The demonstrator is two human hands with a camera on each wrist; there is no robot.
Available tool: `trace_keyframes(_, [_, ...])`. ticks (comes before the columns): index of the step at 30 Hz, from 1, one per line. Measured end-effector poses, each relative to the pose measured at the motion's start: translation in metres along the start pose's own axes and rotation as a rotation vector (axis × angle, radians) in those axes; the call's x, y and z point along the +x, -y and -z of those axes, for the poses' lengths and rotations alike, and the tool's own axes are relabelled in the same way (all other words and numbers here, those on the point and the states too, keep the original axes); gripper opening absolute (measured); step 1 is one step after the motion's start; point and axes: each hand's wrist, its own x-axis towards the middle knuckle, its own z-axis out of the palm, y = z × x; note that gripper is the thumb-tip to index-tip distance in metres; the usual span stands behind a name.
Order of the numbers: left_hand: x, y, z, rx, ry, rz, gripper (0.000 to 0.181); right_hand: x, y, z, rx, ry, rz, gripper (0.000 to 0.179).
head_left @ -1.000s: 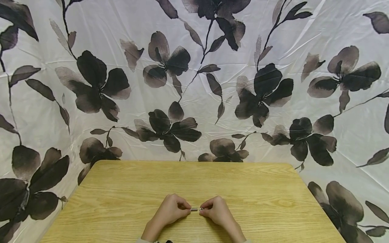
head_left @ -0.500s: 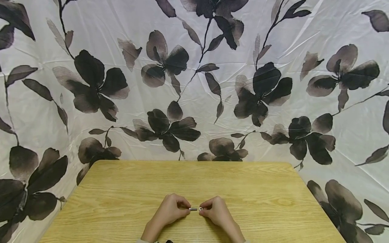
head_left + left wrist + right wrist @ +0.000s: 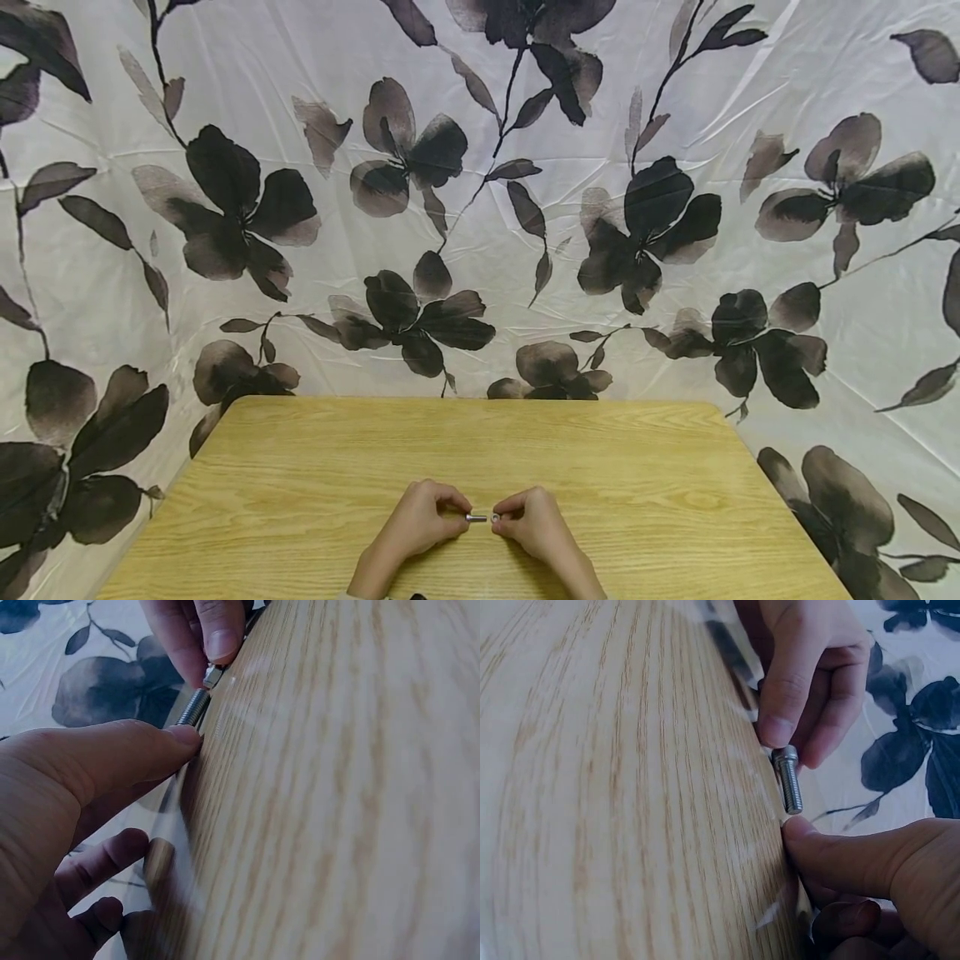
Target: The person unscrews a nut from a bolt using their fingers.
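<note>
Between thumb and fingers my left hand (image 3: 422,518) pinches a silver bolt (image 3: 476,518) by its head end, the threaded shank pointing right. Facing it, my right hand (image 3: 538,522) pinches a small metal nut (image 3: 495,517), its hole partly visible. A narrow gap separates the bolt's tip from the nut in the head view. In the right wrist view the bolt (image 3: 790,780) shows a round head and full threads, while the nut is hidden behind the thumb. The left wrist view shows the nut (image 3: 213,676) close beyond the bolt's threaded end (image 3: 193,709).
Both hands are low over a wood-grain table (image 3: 480,450) with rounded far corners. Behind and beside it hangs a pale cloth (image 3: 525,250) printed with dark flowers.
Both hands stay almost where they were, bolt and nut still held apart. The nut in my right fingers has turned slightly, and the head view has shifted a little.
</note>
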Motion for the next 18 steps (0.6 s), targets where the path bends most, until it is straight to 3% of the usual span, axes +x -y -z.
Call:
trace_keyframes(12, [-0.004,0.003,0.002,-0.002,0.015,0.021,0.024,-0.005,0.0,0.002,0.012,0.031,0.023,0.025])
trace_keyframes(18, [-0.009,0.007,0.016,0.008,-0.021,0.01,0.034,-0.007,-0.006,0.014,0.038,0.068,-0.002,0.031])
